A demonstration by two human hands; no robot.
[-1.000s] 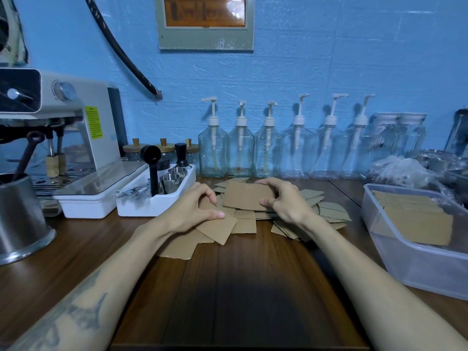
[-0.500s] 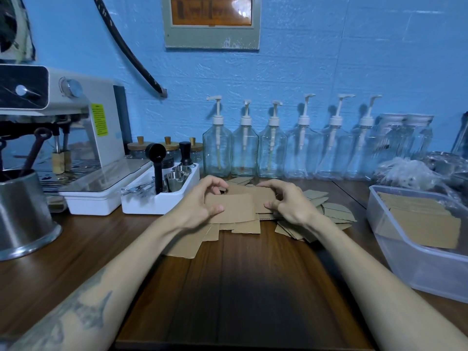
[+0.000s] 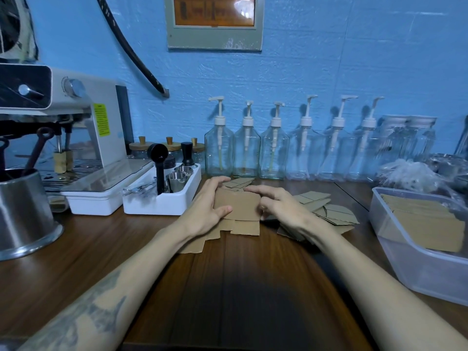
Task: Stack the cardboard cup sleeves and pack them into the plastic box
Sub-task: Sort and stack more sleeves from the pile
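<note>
A small stack of sleeves [image 3: 238, 206] is gripped at its short ends by left hand [image 3: 206, 211] & right hand [image 3: 281, 207], long axis running L-R over the table [image 3: 253, 287], w/ the plastic box [image 3: 415, 264] well off to the right, nearer the right hand.

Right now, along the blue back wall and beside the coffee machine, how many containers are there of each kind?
Pump bottles: 6
Lidded glass jars on the right: 2
Wooden-lidded small jars: 3
Steel cups in the white caddy: 2
Total: 13
</note>
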